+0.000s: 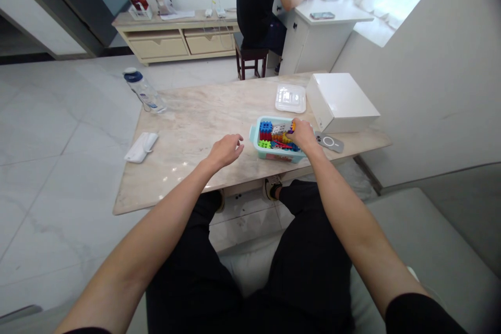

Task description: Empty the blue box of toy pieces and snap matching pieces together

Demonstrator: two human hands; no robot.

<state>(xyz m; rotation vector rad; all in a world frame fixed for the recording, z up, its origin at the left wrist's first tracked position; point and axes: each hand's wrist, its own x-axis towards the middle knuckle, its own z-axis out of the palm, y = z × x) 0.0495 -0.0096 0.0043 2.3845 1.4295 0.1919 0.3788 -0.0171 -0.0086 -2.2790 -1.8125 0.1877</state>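
Observation:
A light teal bin (255, 138) full of colourful plastic building blocks (267, 134) sits near the front edge of a marble table (195, 125). My right hand (302, 134) reaches into the bin from its right side, fingers curled down among the blocks; whether it grips one is hidden. My left hand (226, 150) hovers just left of the bin over the tabletop, fingers loosely bent and holding nothing.
A clear lid (290, 98) and a white box (340, 102) lie behind the bin, a phone (329, 142) to its right. A water bottle (144, 91) and a folded white cloth (141, 147) are at the table's left. Another person sits at a white desk (332, 15) beyond.

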